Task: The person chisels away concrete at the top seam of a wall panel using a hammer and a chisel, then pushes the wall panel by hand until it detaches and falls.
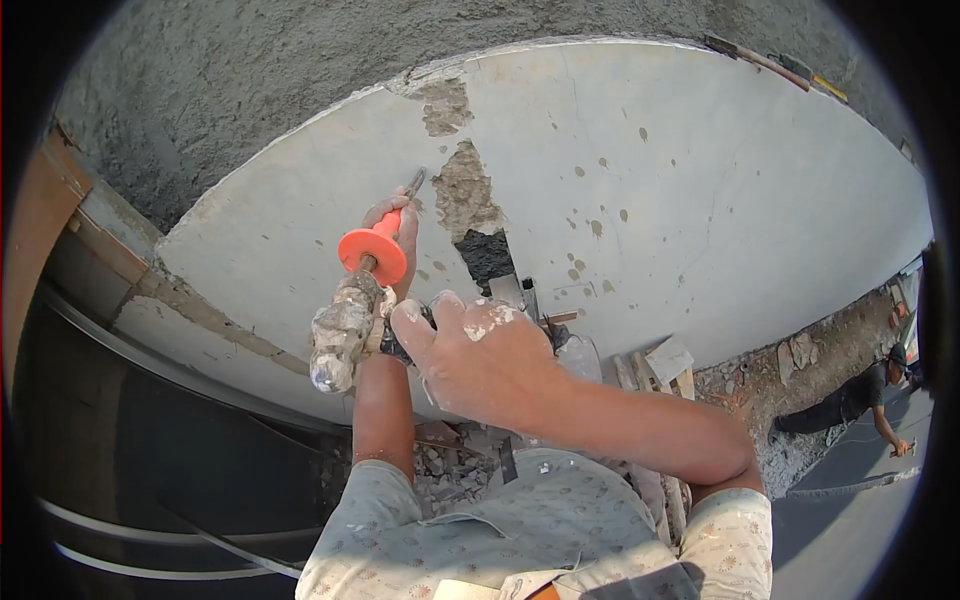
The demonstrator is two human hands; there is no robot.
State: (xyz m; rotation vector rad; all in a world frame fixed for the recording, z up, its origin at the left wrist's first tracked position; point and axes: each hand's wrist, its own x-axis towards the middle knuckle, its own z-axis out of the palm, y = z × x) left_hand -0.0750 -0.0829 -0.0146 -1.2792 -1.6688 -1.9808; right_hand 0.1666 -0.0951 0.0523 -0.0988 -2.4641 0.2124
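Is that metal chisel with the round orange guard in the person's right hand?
No, the left hand holds the metal chisel with the round orange guard, while the right hand holds the white-crusted hammer.

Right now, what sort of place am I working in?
Probably a building or renovation site: there's a pale plastered wall with a chipped strip, broken grey rubble below it, and an orange-guarded steel chisel in your left hand.

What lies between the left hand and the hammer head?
The head view shows the orange guard, then the chisel's metal end, between the left hand and hammer head.
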